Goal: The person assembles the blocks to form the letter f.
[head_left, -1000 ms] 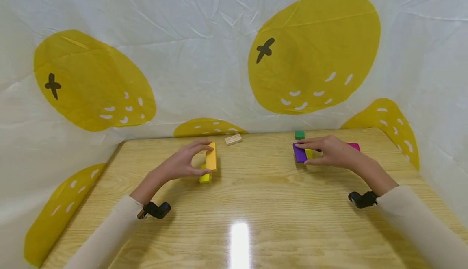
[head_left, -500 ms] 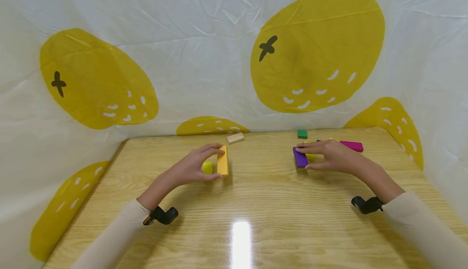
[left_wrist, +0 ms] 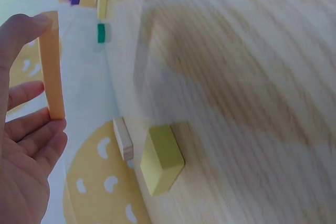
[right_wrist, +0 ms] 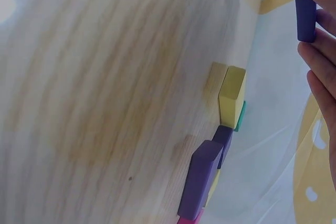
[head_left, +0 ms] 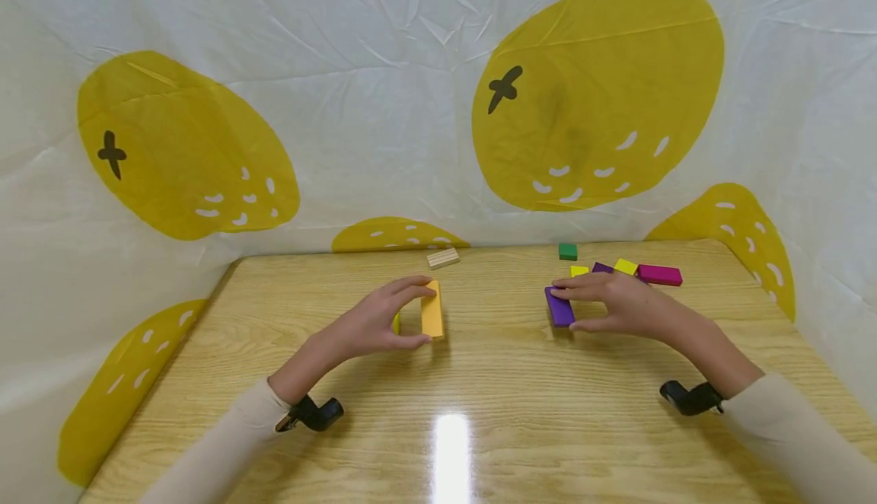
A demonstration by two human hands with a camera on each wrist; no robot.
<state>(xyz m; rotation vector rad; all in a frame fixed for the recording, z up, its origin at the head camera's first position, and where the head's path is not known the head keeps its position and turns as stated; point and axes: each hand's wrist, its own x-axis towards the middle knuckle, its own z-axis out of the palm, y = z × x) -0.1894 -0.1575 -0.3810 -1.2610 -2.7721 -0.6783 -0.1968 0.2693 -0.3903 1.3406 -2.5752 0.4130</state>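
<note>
My left hand (head_left: 380,317) pinches an orange block (head_left: 432,311) by its two ends, thumb at one end and fingers at the other. The left wrist view shows that orange block (left_wrist: 51,66) held above the wooden table. Behind the left hand a yellow block (left_wrist: 161,160) lies on the tabletop, mostly covered by the hand in the head view. My right hand (head_left: 626,306) pinches a purple block (head_left: 559,307) the same way, raised off the table in the right wrist view. The two held blocks face each other across a gap.
Near the back edge of the table (head_left: 521,413) lie a plain wood block (head_left: 443,258) and a green block (head_left: 568,251). Beside the right hand, yellow blocks (head_left: 625,266), purple blocks (right_wrist: 201,179) and a magenta block (head_left: 660,275) sit together. A patterned cloth (head_left: 384,146) hangs behind.
The left hand has carried the orange block rightward and nearer, away from the yellow block. The right hand has brought the purple block slightly nearer, uncovering more of the blocks behind it.
</note>
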